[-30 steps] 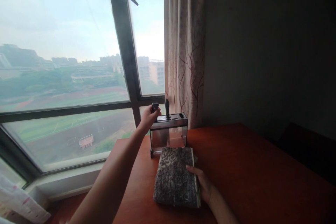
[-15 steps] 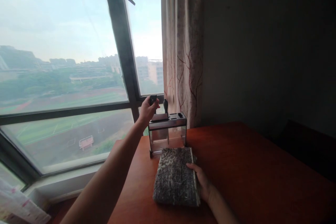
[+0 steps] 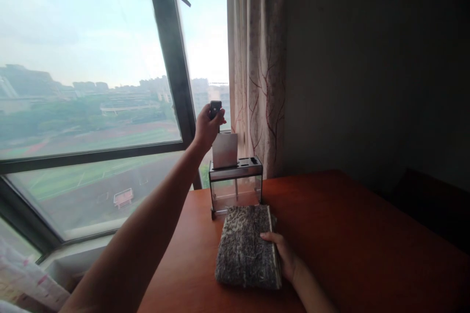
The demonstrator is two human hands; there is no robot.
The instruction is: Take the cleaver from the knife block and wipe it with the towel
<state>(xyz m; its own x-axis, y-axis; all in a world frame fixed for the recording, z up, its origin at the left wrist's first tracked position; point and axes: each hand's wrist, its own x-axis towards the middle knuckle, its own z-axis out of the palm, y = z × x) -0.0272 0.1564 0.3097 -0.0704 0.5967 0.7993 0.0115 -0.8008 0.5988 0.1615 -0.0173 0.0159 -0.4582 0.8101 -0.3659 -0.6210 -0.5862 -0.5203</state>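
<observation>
My left hand is closed around the black handle of a cleaver. The cleaver's broad metal blade stands upright above the top of a knife block, its lower part still down in a slot. The block has clear sides and a dark slotted top. In front of it on the table lies a folded grey, shaggy cloth. My right hand grips the cloth's right edge, thumb on top and the other fingers hidden beneath or behind it.
The reddish-brown wooden table spreads to the right. Behind the knife block hangs a patterned curtain. A large window with a dark frame rises on the left, close to my left arm.
My left hand has risen, pulling the cleaver upward so that much more of its blade shows above the block. The right hand and the cloth stay nearly in place.
</observation>
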